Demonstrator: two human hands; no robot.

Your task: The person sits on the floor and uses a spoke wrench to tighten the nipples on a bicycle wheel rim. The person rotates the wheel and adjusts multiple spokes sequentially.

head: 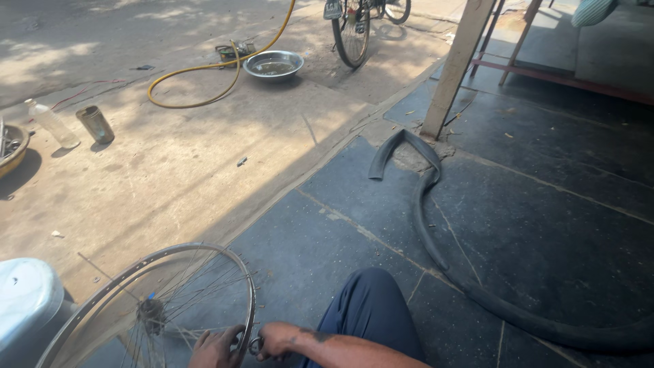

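The fingers [235,335] of the left hand [216,349] curl over the rim of one bare bicycle wheel [153,310], clamped on the metal hoop at its lower right edge. The fingers [267,347] of the right hand [276,339] are closed together on a small metal tool [255,346] held against the same stretch of rim, just beside the left hand; what kind of tool it is cannot be told. The wheel stands tilted at the bottom left of the view, its thin spokes running to one hub [151,312], and it rests on the dark stone floor [545,225] beside the person's one visible knee [371,303] in blue trousers. Left of the wheel sits one pale rounded container [24,300]. One black inner tube [436,238] snakes across the floor to the right, its end lying near one wooden post [456,68]. Farther out on the sandy ground lie one plastic bottle [51,123] and one metal tin [95,124] side by side, one yellow hose [218,65] in a loop, one steel bowl [274,65] and one parked bicycle [354,27].
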